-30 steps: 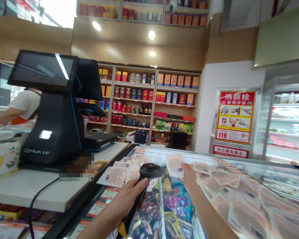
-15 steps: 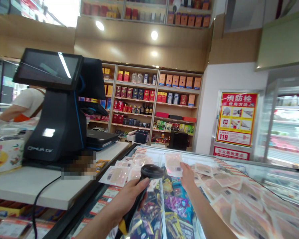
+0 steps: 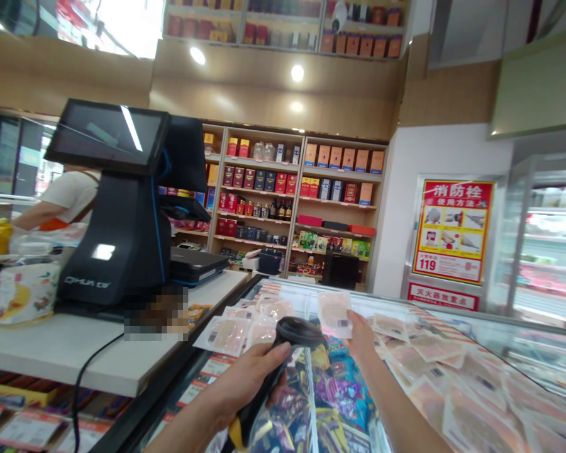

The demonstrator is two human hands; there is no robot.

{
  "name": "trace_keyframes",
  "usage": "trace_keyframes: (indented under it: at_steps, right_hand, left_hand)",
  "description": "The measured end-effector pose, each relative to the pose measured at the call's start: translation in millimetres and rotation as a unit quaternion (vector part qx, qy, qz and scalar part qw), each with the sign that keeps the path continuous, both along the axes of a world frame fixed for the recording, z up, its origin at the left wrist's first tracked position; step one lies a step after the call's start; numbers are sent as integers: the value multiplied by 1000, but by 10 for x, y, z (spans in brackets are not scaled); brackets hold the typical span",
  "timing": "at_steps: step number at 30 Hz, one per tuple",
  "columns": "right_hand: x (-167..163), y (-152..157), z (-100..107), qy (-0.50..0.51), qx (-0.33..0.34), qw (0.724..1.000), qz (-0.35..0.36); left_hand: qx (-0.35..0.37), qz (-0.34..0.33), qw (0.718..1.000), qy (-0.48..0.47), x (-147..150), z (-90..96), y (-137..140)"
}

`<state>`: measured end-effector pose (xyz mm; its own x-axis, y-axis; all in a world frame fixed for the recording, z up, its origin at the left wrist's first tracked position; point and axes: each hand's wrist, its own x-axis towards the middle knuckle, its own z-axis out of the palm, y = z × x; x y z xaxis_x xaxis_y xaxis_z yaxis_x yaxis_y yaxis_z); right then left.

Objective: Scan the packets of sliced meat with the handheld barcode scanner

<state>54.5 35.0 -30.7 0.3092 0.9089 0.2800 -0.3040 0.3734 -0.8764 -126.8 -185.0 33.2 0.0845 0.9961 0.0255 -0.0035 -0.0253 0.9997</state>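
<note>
My left hand (image 3: 257,372) is wrapped round the handle of a black barcode scanner (image 3: 298,332), its head tilted forward over the glass top. My right hand (image 3: 361,336) pinches the right edge of a flat, clear packet (image 3: 334,313) with a small barcode, held just ahead and to the right of the scanner head. Several similar packets (image 3: 224,333) lie left of the scanner. A larger spread of them (image 3: 481,377) covers the glass on the right, beside my right forearm. Under the glass are colourful wrapped goods (image 3: 342,384).
A black cash register (image 3: 116,233) stands on the white counter (image 3: 136,358) at left, with a cable (image 3: 77,390) hanging off the front. Behind it is a person in a white sleeve (image 3: 70,192). Shelves of boxes (image 3: 268,182) line the back wall.
The view has shifted slightly, so the scene sits a little further right. The packet in my right hand has tilted, and its barcode now shows beside my fingers. Both hands keep their hold.
</note>
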Motion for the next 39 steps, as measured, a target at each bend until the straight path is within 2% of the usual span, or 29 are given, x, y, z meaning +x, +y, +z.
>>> trace_keyframes:
  at_steps: [6, 11, 17, 20, 28, 35, 39]
  right_hand:
    - [19, -61, 39, 35, -56, 998, 8]
    - [60, -75, 58, 40, -70, 997, 9]
    - [79, -61, 54, 51, -83, 995, 15]
    - [93, -65, 49, 59, -88, 994, 21]
    - [121, -118, 67, 64, -92, 993, 33]
    - [197, -38, 8, 82, -81, 993, 25]
    - [217, 7, -30, 76, -67, 995, 17]
  left_hand:
    - [-3, -31, 1000, 1, 8, -4, 4]
    - [17, -34, 999, 5, -1, 8, 30]
    - [2, -48, 999, -18, 68, 41, 28]
    - [-4, -58, 998, -9, 116, 41, 28]
    - [-7, -24, 1000, -19, 69, 26, 122]
    - [-3, -34, 999, 24, 155, -24, 202]
    - [-5, -19, 1000, 4, 136, 5, 196]
